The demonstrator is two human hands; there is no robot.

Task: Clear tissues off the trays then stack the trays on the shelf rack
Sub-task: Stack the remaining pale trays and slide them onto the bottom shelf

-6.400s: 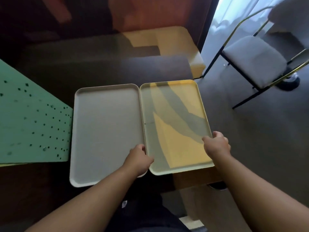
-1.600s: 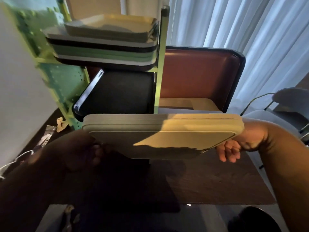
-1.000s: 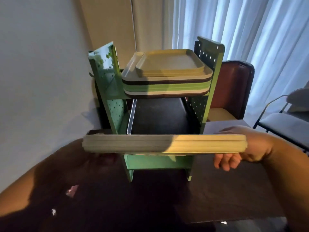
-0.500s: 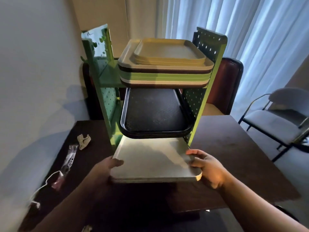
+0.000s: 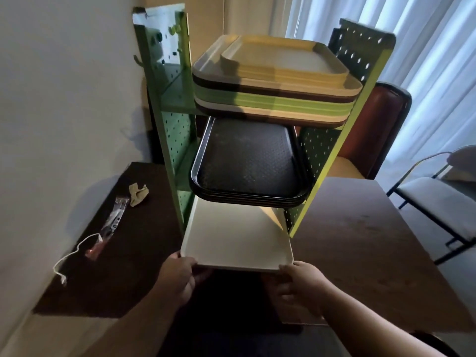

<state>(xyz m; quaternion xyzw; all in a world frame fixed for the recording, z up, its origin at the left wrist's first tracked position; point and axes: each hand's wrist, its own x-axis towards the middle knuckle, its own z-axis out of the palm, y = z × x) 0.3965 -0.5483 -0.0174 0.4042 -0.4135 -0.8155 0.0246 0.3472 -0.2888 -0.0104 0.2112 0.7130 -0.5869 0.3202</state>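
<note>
Setting: dark brown table (image 5: 360, 243) pushed against a pale wall, curtained window behind, a chair (image 5: 443, 199) off to the right.
Head view, rack: green pegboard shelf rack (image 5: 177, 140) stands on the table, three levels visible.
Head view, top level: mixed stack of trays (image 5: 273, 81), cream and yellow on top, brown and green edges below.
Head view, middle level: stack of black textured trays (image 5: 247, 161).
Head view, bottom level: pale trays (image 5: 237, 238) partly slid in between the side panels, near edge overhanging toward the person.
Left hand: left hand (image 5: 177, 276) closed on the near left corner of the pale trays, thumb on the rim.
Right hand: right hand (image 5: 306, 284) at the near right corner, thumb on the rim, fingers curled underneath.
Tray appearance: smooth, off-white, raised rim, rounded corners; top surface bare, no tissue on it. The near edge looks doubled, so probably more than one tray; cannot tell for certain.
Progress (judgement): clearing looks done for this load; stacking is mid-insertion. Remaining: push fully home and release.
Table leftovers: crumpled tissue (image 5: 138, 194) and a clear wrapper (image 5: 113, 225) lie left of the rack; a white cord (image 5: 74, 253) trails beside them.
</note>
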